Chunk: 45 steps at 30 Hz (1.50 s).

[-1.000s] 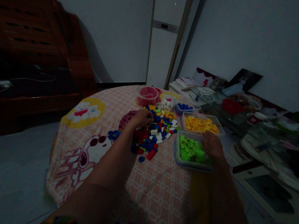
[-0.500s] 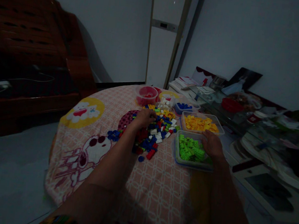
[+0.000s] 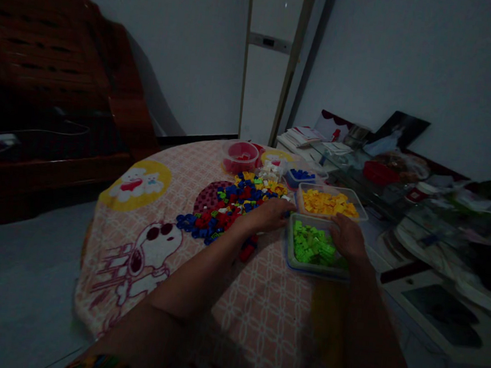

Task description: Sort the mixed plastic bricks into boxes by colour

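My left hand (image 3: 274, 214) is just left of the clear plastic box (image 3: 289, 262) of green toy bricks (image 3: 314, 244). Its fingers are closed together, and whatever they pinch is too dark and small to make out. With my right hand (image 3: 347, 236) I grip the right rim of that same box, near its far corner. Mixed loose toy bricks (image 3: 225, 214) in blue, red, yellow, white and green lie heaped left of my left hand, partly behind its wrist. A second clear box holding yellow bricks (image 3: 329, 204) stands directly behind the green one.
At the table's back are a pink round tub (image 3: 239, 159) with red bricks, a pile of white bricks (image 3: 272, 169) and a box with blue bricks (image 3: 302, 175). A patterned cloth (image 3: 255, 311) covers the table. A cluttered glass shelf (image 3: 358, 171) stands to the right.
My left hand has moved right and slightly towards me, from over the loose bricks to beside the box of green bricks. My right hand has stayed at the box.
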Tool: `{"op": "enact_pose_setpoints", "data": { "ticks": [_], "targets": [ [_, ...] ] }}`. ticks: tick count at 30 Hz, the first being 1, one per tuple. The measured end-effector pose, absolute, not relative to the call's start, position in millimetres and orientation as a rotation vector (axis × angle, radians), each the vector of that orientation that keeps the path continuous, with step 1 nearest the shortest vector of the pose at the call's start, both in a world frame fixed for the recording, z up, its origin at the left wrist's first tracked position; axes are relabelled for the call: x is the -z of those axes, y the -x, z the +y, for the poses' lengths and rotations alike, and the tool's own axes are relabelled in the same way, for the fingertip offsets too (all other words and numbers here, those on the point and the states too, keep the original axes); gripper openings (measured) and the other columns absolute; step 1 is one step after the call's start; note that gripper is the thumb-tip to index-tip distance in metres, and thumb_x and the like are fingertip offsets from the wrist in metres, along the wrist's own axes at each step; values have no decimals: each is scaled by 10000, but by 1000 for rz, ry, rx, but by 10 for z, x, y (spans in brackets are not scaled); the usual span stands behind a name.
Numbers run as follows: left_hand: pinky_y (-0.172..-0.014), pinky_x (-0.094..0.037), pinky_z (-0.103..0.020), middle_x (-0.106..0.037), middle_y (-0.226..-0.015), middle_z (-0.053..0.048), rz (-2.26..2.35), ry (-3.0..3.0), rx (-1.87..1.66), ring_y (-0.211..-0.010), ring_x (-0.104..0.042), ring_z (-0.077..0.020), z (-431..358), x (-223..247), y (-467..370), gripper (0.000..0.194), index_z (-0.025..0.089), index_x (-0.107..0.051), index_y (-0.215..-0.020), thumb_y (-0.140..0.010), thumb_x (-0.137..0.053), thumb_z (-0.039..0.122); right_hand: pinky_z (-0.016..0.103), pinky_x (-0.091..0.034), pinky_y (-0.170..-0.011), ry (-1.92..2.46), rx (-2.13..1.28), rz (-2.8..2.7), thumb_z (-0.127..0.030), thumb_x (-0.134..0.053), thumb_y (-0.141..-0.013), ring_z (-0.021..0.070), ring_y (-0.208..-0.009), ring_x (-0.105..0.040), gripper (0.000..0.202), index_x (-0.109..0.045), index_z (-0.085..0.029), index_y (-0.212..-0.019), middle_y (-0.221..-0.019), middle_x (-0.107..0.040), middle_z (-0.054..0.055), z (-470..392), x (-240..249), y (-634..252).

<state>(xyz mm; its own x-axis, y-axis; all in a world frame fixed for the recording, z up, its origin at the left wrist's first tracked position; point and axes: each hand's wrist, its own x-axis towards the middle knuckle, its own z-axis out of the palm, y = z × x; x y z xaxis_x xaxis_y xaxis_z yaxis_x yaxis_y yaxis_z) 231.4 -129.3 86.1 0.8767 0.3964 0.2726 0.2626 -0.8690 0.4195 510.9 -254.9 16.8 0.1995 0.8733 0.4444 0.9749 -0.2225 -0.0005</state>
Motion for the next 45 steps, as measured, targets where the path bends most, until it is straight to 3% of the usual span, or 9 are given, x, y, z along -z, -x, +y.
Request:
{"op": "enact_pose_setpoints", "data": {
  "ticks": [7, 13, 17, 27, 37, 41, 45],
  "targets": [
    [-810, -508, -241, -744, -1056, -53, 935, -2768, -28, -992, -672, -224, -940, -847, -2066, 380, 233, -764, -1022, -653, -742, 146, 508, -465, -1045, 2183, 516, -1739, -247, -457, -886, 321, -1206, -590, 374, -684, -139, -1163, -1301, -644, 176, -2548, -168, -5096],
    [-807, -501, -234, -760, -1011, -49, 1081, -2640, -202, -936, -679, -204, -660, -789, -1821, 314, 210, -791, -969, -686, -686, 122, 516, -462, -1043, 2205, 490, -1767, -243, -466, -893, 331, -1211, -589, 367, -684, -136, -1169, -1304, -640, 191, -2553, -197, -5093],
    [-823, -500, -222, -754, -1027, -30, 1167, -2605, -263, -928, -676, -191, -512, -787, -1643, 330, 220, -784, -1029, -720, -682, 167, 504, -463, -1044, 2205, 494, -1758, -241, -460, -896, 331, -1208, -593, 372, -685, -120, -1166, -1305, -640, 194, -2552, -212, -5085],
    [-896, -496, -221, -759, -1082, -22, 1323, -2514, -460, -984, -676, -189, -351, -750, -1415, 407, 218, -782, -1051, -714, -584, 107, 515, -444, -1063, 2229, 459, -1747, -255, -449, -893, 333, -1229, -575, 396, -687, -124, -1181, -1314, -633, 193, -2550, -209, -5088],
    [-685, -499, -182, -773, -792, -11, 1519, -2334, -387, -705, -675, -149, -282, -778, -1083, 434, 207, -801, -999, -678, -547, 63, 503, -461, -1049, 2217, 502, -1737, -256, -458, -893, 329, -1211, -593, 372, -686, -130, -1159, -1307, -642, 190, -2550, -187, -5088],
    [-763, -514, -207, -765, -755, -27, 1582, -2349, -381, -757, -699, -173, -254, -784, -1030, 377, 203, -815, -935, -714, -538, 74, 504, -471, -1035, 2200, 510, -1741, -264, -461, -895, 319, -1200, -596, 372, -684, -148, -1168, -1300, -649, 172, -2553, -186, -5092],
    [-862, -514, -235, -784, -915, -42, 1536, -2408, -498, -890, -707, -198, -245, -784, -1085, 345, 202, -803, -980, -734, -575, 124, 495, -464, -1033, 2206, 503, -1756, -278, -435, -902, 329, -1206, -586, 401, -678, -112, -1176, -1307, -636, 196, -2561, -194, -5093]
  ]
}}
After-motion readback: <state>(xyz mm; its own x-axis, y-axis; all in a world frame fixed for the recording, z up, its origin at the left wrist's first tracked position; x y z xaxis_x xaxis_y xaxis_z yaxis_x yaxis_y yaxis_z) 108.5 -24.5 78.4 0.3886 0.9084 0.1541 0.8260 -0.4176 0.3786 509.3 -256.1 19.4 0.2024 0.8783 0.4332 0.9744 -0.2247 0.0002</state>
